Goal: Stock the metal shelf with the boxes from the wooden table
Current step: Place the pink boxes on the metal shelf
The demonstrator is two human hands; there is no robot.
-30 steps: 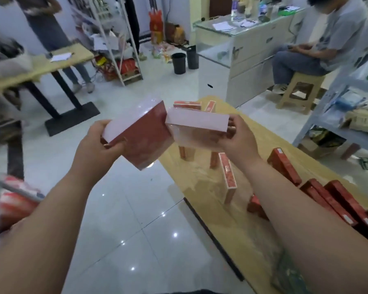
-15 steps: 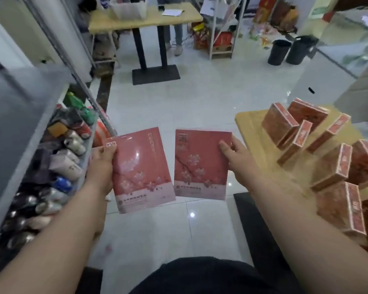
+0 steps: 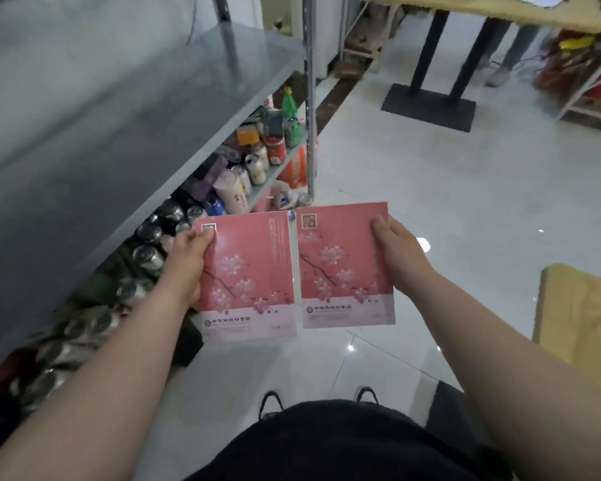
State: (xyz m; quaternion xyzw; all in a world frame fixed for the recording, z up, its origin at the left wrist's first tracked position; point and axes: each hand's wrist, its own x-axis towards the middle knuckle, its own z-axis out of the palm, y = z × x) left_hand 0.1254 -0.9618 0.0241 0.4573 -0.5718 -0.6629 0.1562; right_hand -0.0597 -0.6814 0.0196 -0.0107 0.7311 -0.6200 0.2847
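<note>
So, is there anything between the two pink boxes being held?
No. In the head view, the left box and right box are side by side with only a narrow bare gap.

The person is holding the left forearm [image 3: 94, 394] and the right forearm [image 3: 500, 359] stretched forward, both bare. The left hand [image 3: 188, 253], on the side nearest the metal shelf [image 3: 136, 109], is gripping the left box [image 3: 250, 279] by its outer edge, thumb lying on the pink face. The right hand [image 3: 396, 258], farther from the shelf, is gripping the right box [image 3: 344, 269] likewise, thumb on top, fingers hidden beneath.
</note>
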